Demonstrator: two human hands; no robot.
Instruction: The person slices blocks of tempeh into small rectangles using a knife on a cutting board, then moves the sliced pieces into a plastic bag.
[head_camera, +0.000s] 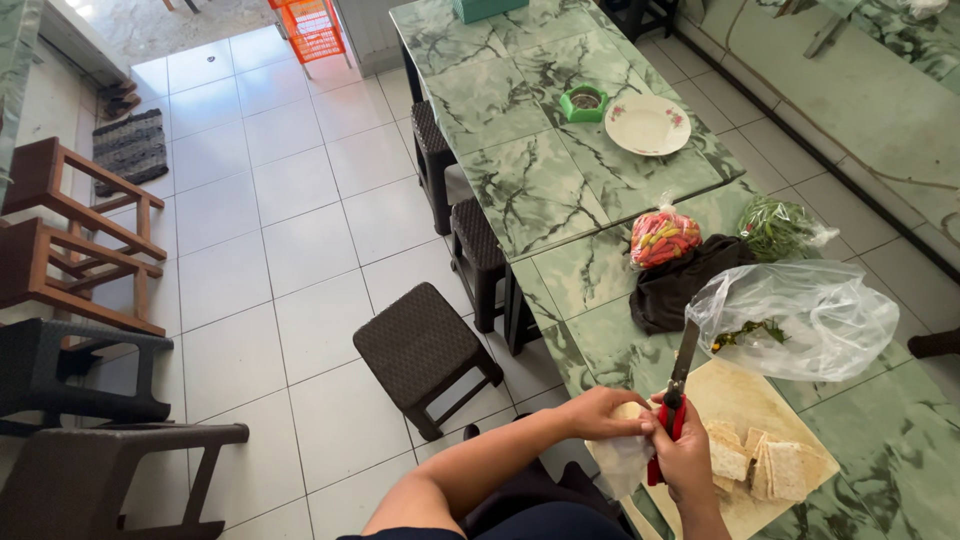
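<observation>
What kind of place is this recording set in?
Probably a small eatery or home dining area: long green marble-patterned tables, dark woven stools on white floor tiles, and a wooden cutting board with food being prepared.

A long table with a green marbled top runs up the frame. On it stand a white round plate with a flower pattern and, just beside it, a small green ashtray. Nearer lie a clear bag of red and orange chillies, a bag of green chillies, a dark cloth and a large crumpled clear plastic bag. Dark woven stools stand on the white tiled floor. Wooden chairs sit at the left.
</observation>
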